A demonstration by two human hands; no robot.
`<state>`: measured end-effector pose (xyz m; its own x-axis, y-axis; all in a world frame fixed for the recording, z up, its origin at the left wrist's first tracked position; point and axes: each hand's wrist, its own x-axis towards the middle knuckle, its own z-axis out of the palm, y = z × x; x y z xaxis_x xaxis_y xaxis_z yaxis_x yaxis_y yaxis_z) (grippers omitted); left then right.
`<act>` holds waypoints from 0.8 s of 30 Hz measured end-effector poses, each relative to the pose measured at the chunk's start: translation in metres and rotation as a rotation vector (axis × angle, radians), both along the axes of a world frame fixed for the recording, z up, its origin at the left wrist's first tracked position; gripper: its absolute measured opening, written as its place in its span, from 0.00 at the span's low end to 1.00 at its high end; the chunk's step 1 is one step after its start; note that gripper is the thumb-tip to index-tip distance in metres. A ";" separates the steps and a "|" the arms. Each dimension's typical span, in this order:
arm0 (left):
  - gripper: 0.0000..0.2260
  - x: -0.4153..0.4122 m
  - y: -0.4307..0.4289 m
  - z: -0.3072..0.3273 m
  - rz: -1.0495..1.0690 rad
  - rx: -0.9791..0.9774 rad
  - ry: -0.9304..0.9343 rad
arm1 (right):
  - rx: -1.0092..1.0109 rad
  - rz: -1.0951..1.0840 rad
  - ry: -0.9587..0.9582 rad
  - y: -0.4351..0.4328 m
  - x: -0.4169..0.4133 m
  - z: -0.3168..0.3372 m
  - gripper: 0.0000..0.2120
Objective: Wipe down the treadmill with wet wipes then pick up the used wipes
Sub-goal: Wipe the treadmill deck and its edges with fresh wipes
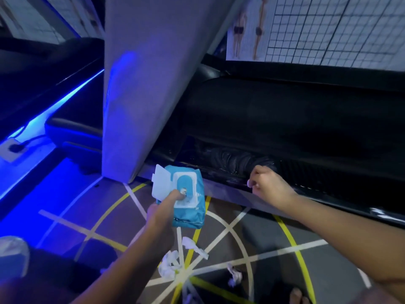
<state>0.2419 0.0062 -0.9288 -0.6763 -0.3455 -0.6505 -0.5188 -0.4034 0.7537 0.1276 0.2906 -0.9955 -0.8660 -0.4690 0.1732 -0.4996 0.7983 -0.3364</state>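
Hands: left hand (163, 212) grips the wet-wipe pack (190, 220) from beneath, with one digit pressed at the dispensing slot. Right hand (266, 186) sits to the right of the pack, fingers curled, just at the treadmill side rail (219, 170); whether it holds anything cannot be told. Used wipes (169, 263): three crumpled white pieces on the floor (263, 244), below and nearer than both hands, lying apart from one another. Judged light, limp and damp, and best pinched at a raised fold. The pack is a soft blue pouch with its white lid flap (161, 183) swung open to the left; the wipes inside are not visible. Beyond the right hand the rail shows wet smears, then the dark belt (285, 119). A grey upright post (149, 84) rises beyond the left hand.
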 end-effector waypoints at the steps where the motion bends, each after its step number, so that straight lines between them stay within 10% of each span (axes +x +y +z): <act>1: 0.14 0.002 -0.001 0.001 -0.002 -0.005 0.001 | -0.020 -0.044 -0.024 -0.002 -0.001 0.001 0.09; 11: 0.17 0.021 -0.022 0.002 0.057 -0.061 0.013 | 0.245 0.312 0.136 -0.088 -0.010 -0.009 0.09; 24: 0.18 0.011 -0.021 -0.008 0.030 -0.007 0.018 | 0.351 0.194 0.263 -0.028 0.012 0.002 0.12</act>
<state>0.2532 -0.0149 -0.9369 -0.6772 -0.3708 -0.6355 -0.4926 -0.4132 0.7659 0.1397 0.2623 -0.9939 -0.7044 -0.6873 0.1771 -0.6830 0.7243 0.0943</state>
